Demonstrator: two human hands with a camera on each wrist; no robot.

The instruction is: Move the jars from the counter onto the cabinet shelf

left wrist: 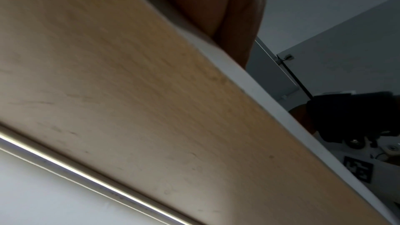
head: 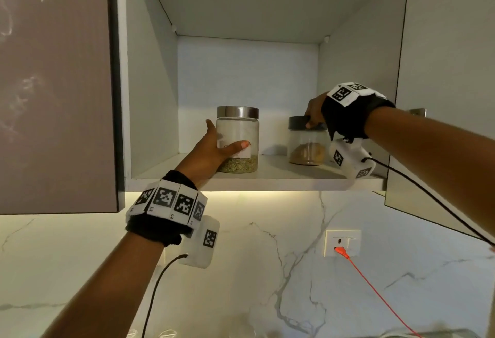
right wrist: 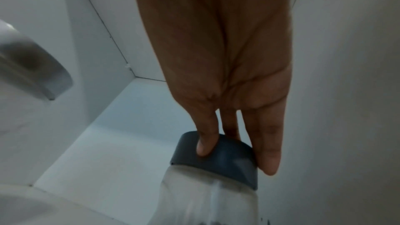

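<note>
Two glass jars stand on the white cabinet shelf (head: pixel 281 175). The left jar (head: pixel 241 128) has a silver lid, a white label and green seeds at its bottom. My left hand (head: pixel 214 147) holds it, thumb across the front and fingers round its left side. The right jar (head: pixel 305 150) holds brown powder under a dark lid (head: pixel 296 123). My right hand (head: pixel 316 115) grips that lid from above. In the right wrist view my fingers (right wrist: pixel 269 160) clasp the lid's (right wrist: pixel 225 162) rim. The left wrist view shows only my palm (left wrist: pixel 216 6) and the shelf's underside (left wrist: pixel 129 91).
The cabinet's right door (head: pixel 442 96) stands open beside my right arm; a closed door (head: pixel 53 83) is at the left. Below the shelf are a light strip (left wrist: pixel 86 177), a marble backsplash and a wall socket (head: pixel 341 241) with a red cable. Black cables hang from both wrists.
</note>
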